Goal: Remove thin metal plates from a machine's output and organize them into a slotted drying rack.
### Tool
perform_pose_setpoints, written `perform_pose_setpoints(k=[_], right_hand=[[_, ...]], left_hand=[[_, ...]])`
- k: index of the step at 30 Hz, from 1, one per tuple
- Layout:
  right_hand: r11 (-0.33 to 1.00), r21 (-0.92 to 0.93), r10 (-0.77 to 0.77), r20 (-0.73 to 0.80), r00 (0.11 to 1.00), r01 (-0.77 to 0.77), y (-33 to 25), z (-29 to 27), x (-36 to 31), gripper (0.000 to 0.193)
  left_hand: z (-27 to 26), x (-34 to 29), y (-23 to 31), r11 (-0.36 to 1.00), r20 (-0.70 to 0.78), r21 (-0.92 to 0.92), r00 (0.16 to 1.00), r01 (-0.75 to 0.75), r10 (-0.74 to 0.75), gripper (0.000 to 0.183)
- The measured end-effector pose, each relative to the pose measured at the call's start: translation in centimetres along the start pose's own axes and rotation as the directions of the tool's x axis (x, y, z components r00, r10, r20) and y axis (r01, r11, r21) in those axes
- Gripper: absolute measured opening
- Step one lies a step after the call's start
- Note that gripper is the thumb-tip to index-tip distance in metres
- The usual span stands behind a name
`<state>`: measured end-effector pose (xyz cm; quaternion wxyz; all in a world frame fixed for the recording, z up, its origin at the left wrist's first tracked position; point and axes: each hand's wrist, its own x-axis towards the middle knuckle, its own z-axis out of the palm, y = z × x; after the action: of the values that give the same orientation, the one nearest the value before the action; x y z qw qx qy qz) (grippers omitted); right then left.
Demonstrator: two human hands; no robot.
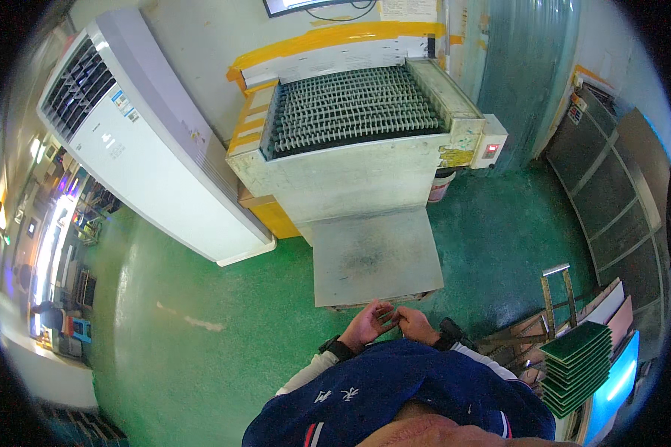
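Note:
My left hand (368,326) is held in front of my body, palm partly turned up, its fingers apart and loosely bent, with nothing visible in it. Close beside it, my right hand (416,326) has its fingers curled in and its thumb side toward the left fingertips. The inside of that right hand is hidden. Just beyond both hands lies the grey metal plate (376,253) at the foot of a pale machine (365,179). Rows of toothed rollers (358,104) fill the machine's top.
A tall white air conditioner (156,171) stands on the left. A control box (489,147) with a red display juts from the machine's right side. At lower right are stacked green boards (576,369) and a metal-handled frame (555,298). Dark panels (611,201) lean at far right.

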<state>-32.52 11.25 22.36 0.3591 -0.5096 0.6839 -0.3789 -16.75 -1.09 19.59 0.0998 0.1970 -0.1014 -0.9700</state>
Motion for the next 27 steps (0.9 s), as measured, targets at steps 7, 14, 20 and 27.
perform_pose_setpoints(k=[7,14,20,27], right_hand=[[0.996,0.036,-0.076,-0.071,0.995,0.079,-1.1,0.3,0.0,0.009],[0.994,-0.062,-0.099,-0.091,0.991,0.094,2.0,1.5,0.3,0.012],[0.982,0.127,0.134,0.027,0.991,-0.136,1.1,1.6,0.2,0.014],[0.799,0.492,0.296,0.177,0.938,-0.345,1.2,1.8,0.0,0.013]], left_hand=[[0.9,-0.6,0.3,1.000,-0.038,0.005,0.999,0.004,-0.003,0.036],[0.7,-0.9,0.1,1.000,0.010,0.015,1.000,0.026,-0.026,0.039],[-0.3,-1.0,0.3,0.999,-0.003,0.047,1.000,0.010,-0.010,0.036],[-0.4,-1.1,0.7,0.999,-0.024,0.041,1.000,0.007,-0.007,0.035]])
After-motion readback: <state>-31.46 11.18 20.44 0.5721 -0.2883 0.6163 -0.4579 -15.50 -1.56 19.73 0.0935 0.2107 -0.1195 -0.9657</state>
